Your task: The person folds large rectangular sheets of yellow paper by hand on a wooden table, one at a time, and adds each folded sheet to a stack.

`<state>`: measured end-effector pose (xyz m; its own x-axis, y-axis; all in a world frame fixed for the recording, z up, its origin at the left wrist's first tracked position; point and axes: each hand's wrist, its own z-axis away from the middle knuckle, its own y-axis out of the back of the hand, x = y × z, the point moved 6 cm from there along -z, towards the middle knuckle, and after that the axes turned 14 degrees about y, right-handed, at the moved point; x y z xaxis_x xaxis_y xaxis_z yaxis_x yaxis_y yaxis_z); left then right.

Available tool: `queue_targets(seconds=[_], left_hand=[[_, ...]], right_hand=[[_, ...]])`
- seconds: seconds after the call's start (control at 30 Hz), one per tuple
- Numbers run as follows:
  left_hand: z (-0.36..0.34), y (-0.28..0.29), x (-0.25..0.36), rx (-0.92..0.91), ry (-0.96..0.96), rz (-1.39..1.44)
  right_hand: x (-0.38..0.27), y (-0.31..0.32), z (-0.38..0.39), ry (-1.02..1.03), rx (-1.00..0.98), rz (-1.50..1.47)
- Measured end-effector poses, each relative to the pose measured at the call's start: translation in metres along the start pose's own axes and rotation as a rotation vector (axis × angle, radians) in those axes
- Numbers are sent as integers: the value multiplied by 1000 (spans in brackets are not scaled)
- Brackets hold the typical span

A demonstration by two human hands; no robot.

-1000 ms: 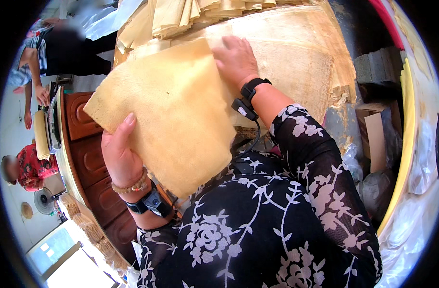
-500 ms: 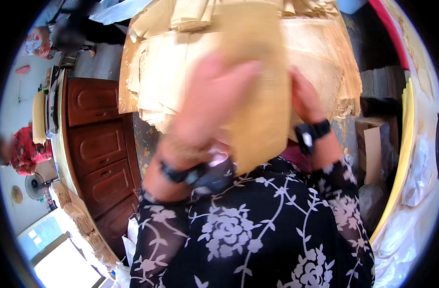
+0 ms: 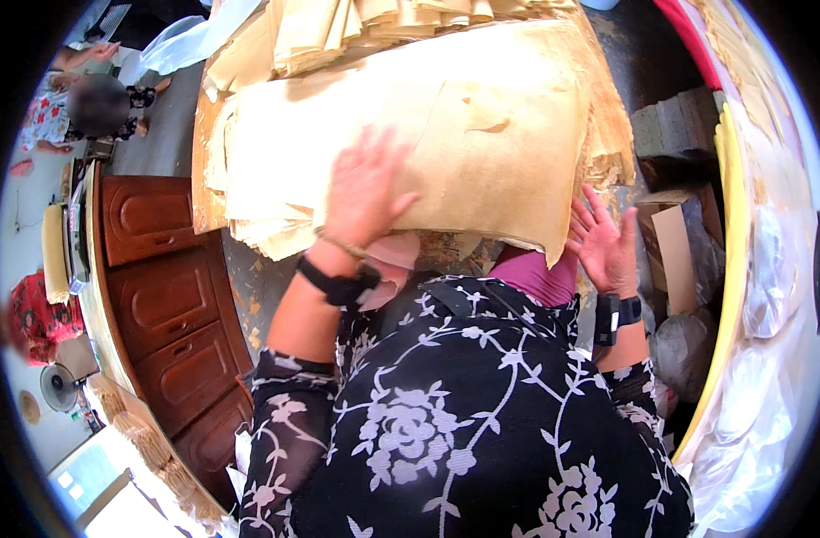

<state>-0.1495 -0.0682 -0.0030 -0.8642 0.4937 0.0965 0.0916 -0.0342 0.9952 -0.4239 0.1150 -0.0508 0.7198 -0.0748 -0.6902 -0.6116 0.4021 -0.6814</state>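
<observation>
A wide, thin tan sheet (image 3: 509, 170) lies spread over a stack of similar sheets on the table, its near edge hanging slightly toward my lap. A small torn flap (image 3: 486, 115) shows on its surface. My left hand (image 3: 365, 188) is open over the sheet's near left part, fingers spread; whether it presses on it I cannot tell. Beside the sheet's near right corner, my right hand (image 3: 605, 247) is open, palm partly showing, with nothing in it. The layered edges of the stack (image 3: 271, 235) stick out at the left.
Folded tan sheets (image 3: 383, 31) line the table's far side. Dark wooden cabinets (image 3: 172, 269) stand at left; a cardboard box (image 3: 675, 255) and clear plastic bags (image 3: 742, 430) are at right. Another person (image 3: 47, 117) is at the far left.
The narrow tan piece held up between my hands is no longer there. A wide sheet lies flat across the stack, and my hands have parted, the right one lower. The view has shifted.
</observation>
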Motion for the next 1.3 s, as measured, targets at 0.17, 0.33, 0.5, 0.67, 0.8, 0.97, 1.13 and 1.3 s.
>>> queue_targets(seconds=[0.17,0.33,0.5,0.67,0.8,0.97,1.13,1.3], left_hand=[[24,-21,-50,-57,146,-88],[22,-19,-45,-24,151,-63],[34,-24,-83,67,145,111],[68,-9,-121,292,371,219],[110,-32,-135,-115,866,687],[123,-53,-97,-281,909,1129],[106,-37,-35,-350,337,828],[76,-5,60,-783,-183,991]], right_hand=[[-4,-16,-1,259,35,926],[-17,-7,-11,191,200,1222],[-22,61,-11,135,286,644],[-35,79,-19,10,326,368],[-55,60,-22,-68,261,27],[-78,47,-27,-28,283,62],[-117,-87,-21,93,159,198],[-163,-167,-21,370,-322,404]])
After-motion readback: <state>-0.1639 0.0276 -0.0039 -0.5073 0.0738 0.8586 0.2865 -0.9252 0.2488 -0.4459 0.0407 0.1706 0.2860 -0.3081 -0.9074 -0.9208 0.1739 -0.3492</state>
